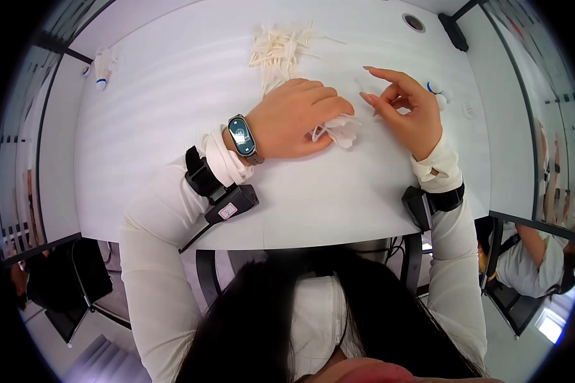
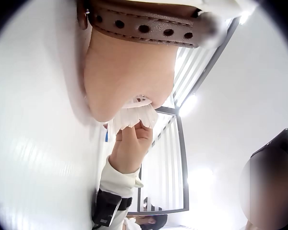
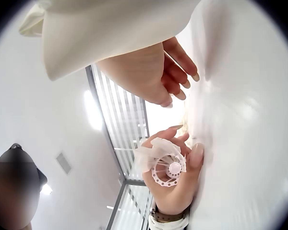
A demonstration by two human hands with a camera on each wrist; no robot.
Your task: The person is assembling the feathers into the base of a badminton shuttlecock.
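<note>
My left hand (image 1: 300, 121), palm down close over the table, grips a white shuttlecock skirt (image 1: 343, 131). In the right wrist view, the skirt (image 3: 164, 163) shows thin white vanes and a ring with small holes inside, with fingers and thumb curled round it. My right hand (image 1: 406, 112) is held to the right of the skirt, its thumb and index fingertips apart and nothing plainly held between them. Its other fingers bend loosely in the right wrist view. Beyond the left hand lies a loose pile of thin cream-white sticks (image 1: 278, 51).
Blue-and-white shuttlecock heads (image 1: 445, 96) lie right of the right hand, beside a small clear ring (image 1: 468, 110). A white shuttlecock with a blue band (image 1: 101, 83) lies at the far left. A round cable hole (image 1: 414, 23) sits at the back right. Partitions enclose the table's sides.
</note>
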